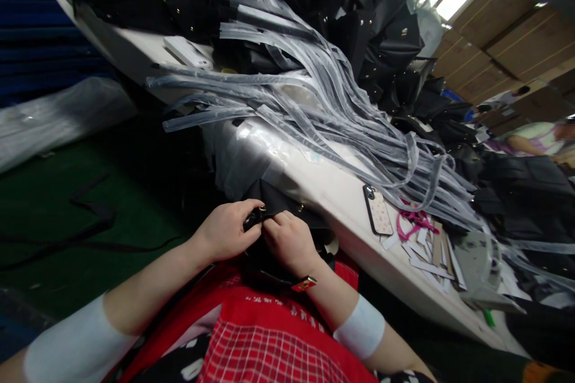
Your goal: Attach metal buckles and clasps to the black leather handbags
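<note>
A black bag [281, 200] with small gold-coloured fittings lies at the table edge, right in front of my body. My left hand [231, 228] is closed, its thumb and fingers around a dark, shiny piece at the bag's edge; that piece looks like the end of a strap, though its exact kind is hard to make out. Close beside it, my right hand [291, 242] has its fingers curled in and pressed against the black material. Whatever lies under those fingertips is hidden. The fingers of both hands nearly touch by a gold fitting.
Plastic-wrapped straps [350, 114] spread along the white table [354, 233]. Black bags [381, 24] are heaped behind them. A phone [378, 210], pink ribbon [415, 221], paper strips [431, 266] and a grey container [478, 269] are at right. A person [534, 137] is at far right.
</note>
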### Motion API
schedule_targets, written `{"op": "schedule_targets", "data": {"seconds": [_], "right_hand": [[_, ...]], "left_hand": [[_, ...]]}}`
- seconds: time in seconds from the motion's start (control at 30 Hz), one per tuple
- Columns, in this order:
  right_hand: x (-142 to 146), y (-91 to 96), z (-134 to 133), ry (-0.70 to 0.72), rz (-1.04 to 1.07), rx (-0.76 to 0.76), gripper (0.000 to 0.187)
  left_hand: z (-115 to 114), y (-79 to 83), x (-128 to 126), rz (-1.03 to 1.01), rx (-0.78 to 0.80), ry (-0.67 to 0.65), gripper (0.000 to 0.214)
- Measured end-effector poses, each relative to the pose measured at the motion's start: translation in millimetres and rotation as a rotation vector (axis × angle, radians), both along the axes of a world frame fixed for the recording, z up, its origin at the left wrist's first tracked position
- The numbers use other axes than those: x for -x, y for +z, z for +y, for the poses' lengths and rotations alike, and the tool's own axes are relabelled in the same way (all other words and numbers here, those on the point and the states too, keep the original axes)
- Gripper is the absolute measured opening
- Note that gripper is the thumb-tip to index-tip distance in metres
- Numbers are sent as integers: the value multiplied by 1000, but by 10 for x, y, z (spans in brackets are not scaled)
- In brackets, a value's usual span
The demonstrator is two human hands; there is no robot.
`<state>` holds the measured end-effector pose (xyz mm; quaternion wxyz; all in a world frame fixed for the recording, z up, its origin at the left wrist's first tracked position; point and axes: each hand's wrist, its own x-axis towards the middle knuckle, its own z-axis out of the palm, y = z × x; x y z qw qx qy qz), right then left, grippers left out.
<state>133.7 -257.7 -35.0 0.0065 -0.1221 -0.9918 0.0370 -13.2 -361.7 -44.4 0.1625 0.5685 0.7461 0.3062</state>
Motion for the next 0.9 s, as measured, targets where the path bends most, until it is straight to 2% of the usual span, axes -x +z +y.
{"op": "schedule_targets", "data": {"seconds": [0.27, 0.4, 0.67, 0.8, 0.9], "right_hand": [[130, 38, 2, 33, -209, 59, 20], [153, 15, -19, -12, -234, 94, 21], [-12, 20, -82, -165, 16, 205, 28], [-6, 19, -88, -43, 1, 163, 18], [19, 14, -94, -9, -19, 127, 19]], "left_hand": [[-12, -37, -23, 30, 44, -29, 39], [-8, -37, -50, 31, 50, -48, 38], [-22, -53, 98, -110, 0, 11, 38], [-17, -55, 107, -125, 4, 15, 40], [-9, -53, 96, -116, 4, 15, 40]]}}
